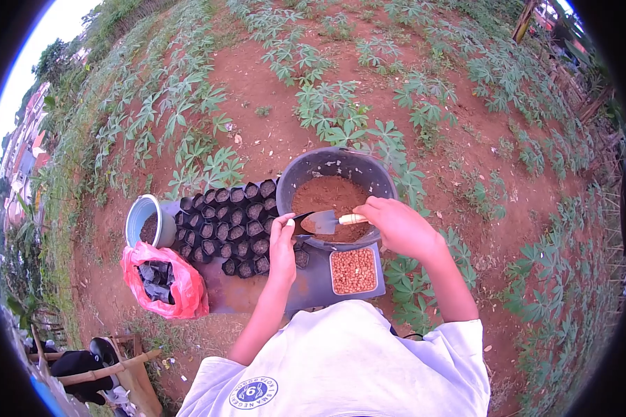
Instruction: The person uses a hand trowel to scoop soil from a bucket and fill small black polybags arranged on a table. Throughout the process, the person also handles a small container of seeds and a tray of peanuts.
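My right hand (400,226) grips the wooden handle of a small trowel (323,222). Some soil lies on the blade, which points left over the near part of a large black bucket (386,174) with reddish-brown soil inside. At the blade's tip, my left hand (283,247) holds a black planting bag (301,224), its fingers closed on the side of it. Left of this hand, rows of small black bags filled with soil (236,231) stand close together on the table (313,278).
A square tray of light brown pellets or seeds (354,271) lies at the table's near right. On the left are a pale bucket with dark soil (138,215) and a pink plastic bag (188,285) holding black bags. Leafy plants (334,115) grow in rows beyond.
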Tool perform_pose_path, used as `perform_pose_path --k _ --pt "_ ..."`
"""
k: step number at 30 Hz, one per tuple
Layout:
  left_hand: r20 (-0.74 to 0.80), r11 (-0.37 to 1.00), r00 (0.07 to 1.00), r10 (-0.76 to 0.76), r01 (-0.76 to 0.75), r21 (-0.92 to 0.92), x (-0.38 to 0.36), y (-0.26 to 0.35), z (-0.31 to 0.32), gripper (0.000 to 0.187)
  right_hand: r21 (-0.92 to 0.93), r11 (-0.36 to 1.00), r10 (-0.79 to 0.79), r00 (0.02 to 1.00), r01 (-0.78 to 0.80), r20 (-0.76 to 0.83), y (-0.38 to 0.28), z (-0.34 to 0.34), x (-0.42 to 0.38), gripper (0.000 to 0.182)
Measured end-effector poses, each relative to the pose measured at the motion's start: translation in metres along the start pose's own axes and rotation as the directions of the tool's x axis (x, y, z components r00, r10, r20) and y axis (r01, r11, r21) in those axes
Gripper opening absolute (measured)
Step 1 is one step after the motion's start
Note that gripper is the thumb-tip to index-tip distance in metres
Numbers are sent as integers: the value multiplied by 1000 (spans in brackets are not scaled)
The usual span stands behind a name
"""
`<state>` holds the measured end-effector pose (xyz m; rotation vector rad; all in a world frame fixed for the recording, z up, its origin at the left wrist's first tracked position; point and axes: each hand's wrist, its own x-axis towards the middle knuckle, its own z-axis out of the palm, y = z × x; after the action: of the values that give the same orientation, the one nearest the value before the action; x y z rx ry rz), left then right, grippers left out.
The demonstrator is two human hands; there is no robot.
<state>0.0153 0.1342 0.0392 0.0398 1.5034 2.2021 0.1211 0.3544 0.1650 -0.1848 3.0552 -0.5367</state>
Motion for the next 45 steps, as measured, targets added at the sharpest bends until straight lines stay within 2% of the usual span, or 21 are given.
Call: perform_pose_path --k 2,7,9,10,12,16,18,19,20,21,22,23,25,26,28,30,32,36,38,45 --pt "-24 997 999 33 -31 71 2 -9 7 23 18 999 -28 1000 28 8 7 2 1 39" --pt "-70 997 998 -2 8 79 -1 -27 21 23 145 988 -62 998 58 22 19 0 9 28" --pt "-78 997 997 2 4 75 -3 -34 24 23 276 946 -133 981 169 -144 25 1 10 25" --pt "-97 997 995 4 3 75 -4 -38 26 23 283 942 -148 980 181 -136 28 4 11 25" --pt "-104 992 994 34 -21 127 -7 -44 31 23 351 900 -151 941 257 -302 35 13 13 22" --pt "-148 993 989 1 16 115 -16 -46 37 23 372 877 -172 921 304 -348 44 27 9 20" --pt "-181 984 983 -39 70 166 -22 -44 35 22 486 837 -53 921 252 -386 50 40 4 19" --pt "-210 978 977 -24 67 200 -24 -46 32 24 495 829 -66 925 260 -375 52 46 0 19" --pt "-227 977 974 -17 64 201 -27 -48 26 24 585 782 25 925 217 -378 54 51 -5 17" --pt "-235 981 972 -5 51 189 -29 -50 20 25 667 723 118 919 180 -376 57 55 -8 16" --pt "-239 984 971 8 35 176 -30 -47 19 25 669 718 108 918 193 -381 61 59 -11 16" --pt "-261 996 965 2 21 83 -34 -45 19 23 724 665 177 904 182 -389 65 63 -15 15" --pt "-293 997 956 0 24 79 -43 -34 20 23 800 579 299 870 160 -391 73 76 -21 14" --pt "-318 997 948 -12 36 71 -47 -31 17 23 799 579 294 872 164 -392 76 82 -23 14" --pt "-338 998 941 7 16 63 -50 -31 12 24 891 446 436 851 79 -294 82 87 -24 15" --pt "-362 1000 932 14 -9 17 -57 -31 6 25 872 489 427 867 18 -257 88 91 -20 15" --pt "-375 1000 927 10 -8 8 -63 -33 -2 25 652 758 292 891 6 -348 86 90 -11 16" --pt "-441 999 897 2 -25 -47 -73 -32 -14 25 480 877 168 931 8 -323 93 105 0 22" --pt "-481 994 877 3 -56 -96 -79 -36 -23 25 472 882 180 933 -12 -313 98 109 7 25" --pt "-458 991 886 -69 10 -131 -72 -39 -47 28 436 891 240 947 -128 -212 95 115 29 32"
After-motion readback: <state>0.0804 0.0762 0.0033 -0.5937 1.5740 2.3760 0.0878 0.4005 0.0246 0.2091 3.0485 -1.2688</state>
